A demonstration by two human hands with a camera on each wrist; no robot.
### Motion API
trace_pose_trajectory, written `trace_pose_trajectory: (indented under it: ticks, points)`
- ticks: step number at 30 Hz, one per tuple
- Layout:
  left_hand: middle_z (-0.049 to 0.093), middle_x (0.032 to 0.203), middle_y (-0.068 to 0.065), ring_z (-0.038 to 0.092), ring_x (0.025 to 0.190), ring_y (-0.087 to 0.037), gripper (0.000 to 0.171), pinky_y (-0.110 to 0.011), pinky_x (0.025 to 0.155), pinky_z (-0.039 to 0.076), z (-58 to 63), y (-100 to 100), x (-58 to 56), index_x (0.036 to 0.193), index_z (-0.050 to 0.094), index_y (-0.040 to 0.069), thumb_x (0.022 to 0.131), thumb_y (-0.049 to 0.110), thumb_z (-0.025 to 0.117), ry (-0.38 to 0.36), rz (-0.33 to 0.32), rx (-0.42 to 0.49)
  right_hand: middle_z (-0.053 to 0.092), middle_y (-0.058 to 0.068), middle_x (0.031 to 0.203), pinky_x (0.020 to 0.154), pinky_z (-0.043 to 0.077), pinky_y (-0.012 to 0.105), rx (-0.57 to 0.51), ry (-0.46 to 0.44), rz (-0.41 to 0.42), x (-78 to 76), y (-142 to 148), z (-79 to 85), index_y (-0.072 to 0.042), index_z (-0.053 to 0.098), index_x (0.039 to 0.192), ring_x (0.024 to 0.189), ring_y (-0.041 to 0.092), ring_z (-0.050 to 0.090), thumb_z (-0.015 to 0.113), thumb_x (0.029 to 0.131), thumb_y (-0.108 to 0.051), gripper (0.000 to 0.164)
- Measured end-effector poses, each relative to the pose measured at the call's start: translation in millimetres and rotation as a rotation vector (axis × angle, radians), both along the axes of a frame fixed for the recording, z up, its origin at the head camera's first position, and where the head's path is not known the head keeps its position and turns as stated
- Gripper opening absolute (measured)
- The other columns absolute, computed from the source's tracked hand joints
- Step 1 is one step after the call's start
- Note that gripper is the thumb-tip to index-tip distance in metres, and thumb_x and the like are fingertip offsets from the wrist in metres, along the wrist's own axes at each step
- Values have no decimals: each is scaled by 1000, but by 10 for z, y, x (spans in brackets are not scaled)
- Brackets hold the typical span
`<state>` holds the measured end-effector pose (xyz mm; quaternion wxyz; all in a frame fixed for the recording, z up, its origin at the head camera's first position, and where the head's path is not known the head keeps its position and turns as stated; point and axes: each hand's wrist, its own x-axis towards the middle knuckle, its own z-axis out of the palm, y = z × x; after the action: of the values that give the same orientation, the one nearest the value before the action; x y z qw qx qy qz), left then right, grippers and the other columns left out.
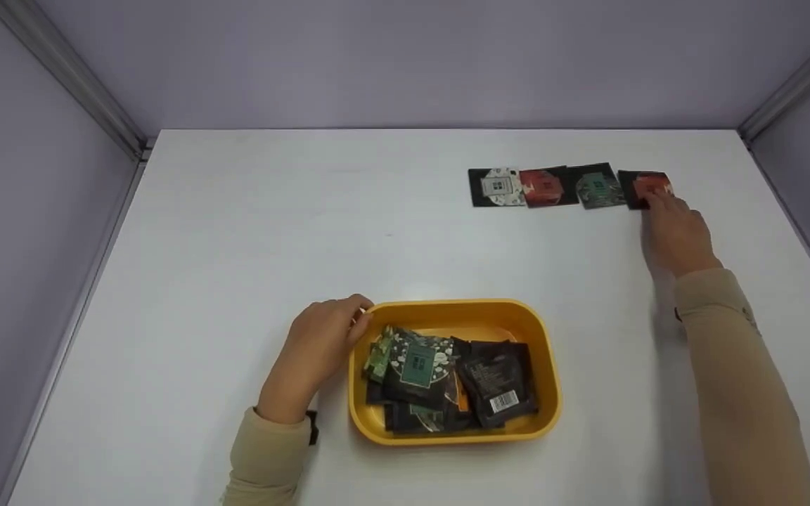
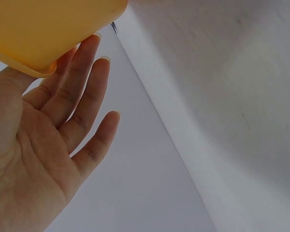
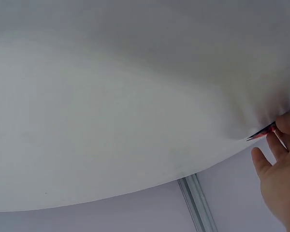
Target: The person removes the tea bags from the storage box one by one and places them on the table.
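My right hand (image 1: 680, 232) pinches the near right corner of a black and red sachet (image 1: 645, 188), the rightmost in a row on the table. In the right wrist view that sachet (image 3: 262, 132) shows edge-on between thumb and fingers. To its left lie a black and green sachet (image 1: 596, 187), a red and black one (image 1: 550, 187) and a black and white one (image 1: 496, 187). My left hand (image 1: 320, 341) holds the far left corner of a yellow bin (image 1: 555, 379), thumb at the rim. The left wrist view shows the other fingers only gently bent beside the bin wall (image 2: 53, 29).
Several more sachets, among them a flowered one (image 1: 419, 365) and a dark one with a barcode (image 1: 495, 386), overlap inside the bin. The white table (image 1: 271, 218) meets pale walls at the back and sides. Grey metal posts (image 1: 74, 70) stand at the corners.
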<state>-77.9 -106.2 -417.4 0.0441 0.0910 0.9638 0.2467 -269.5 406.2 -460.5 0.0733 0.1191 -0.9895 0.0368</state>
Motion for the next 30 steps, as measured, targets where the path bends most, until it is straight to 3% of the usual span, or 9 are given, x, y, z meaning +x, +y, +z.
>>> trace_pose_trajectory:
  ticks: [5, 10, 14, 20, 26, 30]
  points:
    - [72, 99, -1, 64, 89, -21, 22, -39, 87, 51, 13, 3, -3, 114, 70, 11, 100, 26, 61, -26, 4, 7, 45, 36, 136, 94, 38, 66, -1, -40, -13, -13, -13, 37, 15, 44, 135, 124, 53, 42, 42, 95, 8, 41]
    - [71, 101, -1, 63, 90, -20, 23, -39, 88, 51, 16, 3, -8, 115, 69, 11, 101, 27, 60, -43, 5, 11, 53, 33, 129, 96, 39, 63, -30, 57, 48, -3, -122, 130, 12, 51, 129, 120, 50, 47, 51, 88, 10, 41]
    - [71, 102, -1, 63, 89, -20, 23, -39, 88, 51, 17, -7, -10, 116, 69, 10, 101, 26, 60, -45, 3, 14, 57, 30, 126, 98, 40, 59, -24, 134, 125, 23, -274, 204, 11, 56, 123, 119, 46, 52, 55, 88, 8, 35]
    - [72, 99, -2, 64, 87, -20, 21, -39, 85, 52, 7, -15, -5, 114, 69, 10, 101, 23, 60, -8, -19, 4, 60, 25, 123, 101, 39, 59, 5, 173, 238, 107, -520, 322, 7, 57, 122, 120, 44, 52, 58, 89, 4, 33]
    - [72, 101, -2, 64, 89, -20, 21, -39, 88, 52, 13, -2, -6, 114, 69, 10, 101, 24, 59, -23, -12, 3, 63, 23, 121, 96, 46, 56, 12, 282, 400, 257, -817, 465, 6, 61, 121, 113, 40, 57, 65, 86, 4, 35]
    - [72, 102, -2, 64, 91, -21, 21, -39, 89, 52, 18, 2, -2, 114, 69, 10, 101, 24, 60, -39, 2, 4, 62, 21, 126, 98, 46, 54, 65, 273, 487, 411, -1056, 604, 4, 60, 125, 115, 39, 57, 66, 88, 0, 37]
